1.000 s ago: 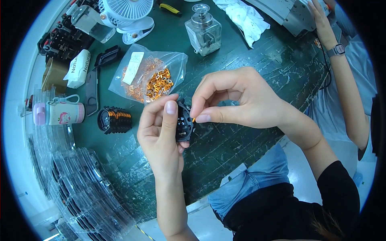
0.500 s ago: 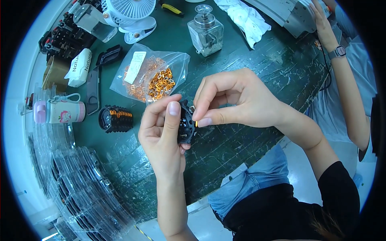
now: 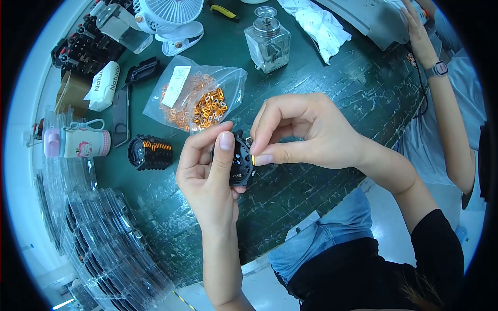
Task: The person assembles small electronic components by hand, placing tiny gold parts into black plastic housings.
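Between the thumb and fingers of my left hand (image 3: pixel 210 173) is a round black watch case (image 3: pixel 240 167), held on edge above the table. My right hand (image 3: pixel 311 137) pinches a small orange frame-shaped part (image 3: pixel 253 160) at the case's right rim. Only a thin edge of that part shows, and I cannot tell whether it sits in the case. Beyond my hands, a clear plastic bag (image 3: pixel 237 82) lies with many loose orange frame parts (image 3: pixel 210 109) in it. Left of my left hand, a stack of black cases (image 3: pixel 150 152) rests on its side, with orange parts along its upper side.
On the green table (image 3: pixel 321 186) stand a glass pump bottle (image 3: pixel 268 46), a white fan (image 3: pixel 174 31) and a drink bottle (image 3: pixel 85 143). A phone (image 3: pixel 121 116) lies nearby. Stacked clear trays (image 3: pixel 104 243) fill the left edge. A co-worker's arm (image 3: pixel 441 103) is at far right.
Both hands stay nearly in place. The right fingers have shifted slightly, and a little more of the orange part shows at the rim. The whole view has moved a touch.
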The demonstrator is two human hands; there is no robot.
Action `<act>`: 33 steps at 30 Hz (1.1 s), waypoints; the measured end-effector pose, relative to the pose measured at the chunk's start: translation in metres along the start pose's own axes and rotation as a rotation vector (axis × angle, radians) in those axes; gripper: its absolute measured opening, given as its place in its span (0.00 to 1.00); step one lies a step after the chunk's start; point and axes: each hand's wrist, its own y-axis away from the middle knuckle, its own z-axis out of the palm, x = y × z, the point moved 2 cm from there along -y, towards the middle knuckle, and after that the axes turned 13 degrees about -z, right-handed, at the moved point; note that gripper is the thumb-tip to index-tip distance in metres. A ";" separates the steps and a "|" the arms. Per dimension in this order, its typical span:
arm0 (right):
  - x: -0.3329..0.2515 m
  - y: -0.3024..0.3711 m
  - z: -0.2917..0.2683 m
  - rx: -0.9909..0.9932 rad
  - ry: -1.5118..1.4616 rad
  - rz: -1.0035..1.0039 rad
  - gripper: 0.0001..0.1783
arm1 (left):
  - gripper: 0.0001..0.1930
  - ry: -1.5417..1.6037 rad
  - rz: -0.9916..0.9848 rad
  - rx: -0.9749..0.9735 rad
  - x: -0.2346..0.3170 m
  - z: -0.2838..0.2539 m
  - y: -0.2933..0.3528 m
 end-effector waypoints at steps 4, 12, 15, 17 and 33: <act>0.000 0.000 0.000 -0.002 -0.005 0.027 0.09 | 0.09 -0.018 0.008 -0.006 0.002 0.000 0.001; -0.002 -0.002 -0.002 -0.026 0.054 0.027 0.11 | 0.09 -0.053 0.034 -0.003 0.003 -0.001 0.002; -0.001 -0.002 -0.004 -0.020 0.053 0.037 0.11 | 0.08 -0.130 0.052 0.002 0.003 0.000 0.003; 0.001 -0.003 -0.006 -0.022 0.041 0.066 0.12 | 0.08 -0.149 0.048 0.000 0.001 0.002 0.002; 0.005 -0.006 -0.012 0.056 0.127 0.025 0.10 | 0.21 0.459 0.145 -0.272 0.027 -0.044 -0.007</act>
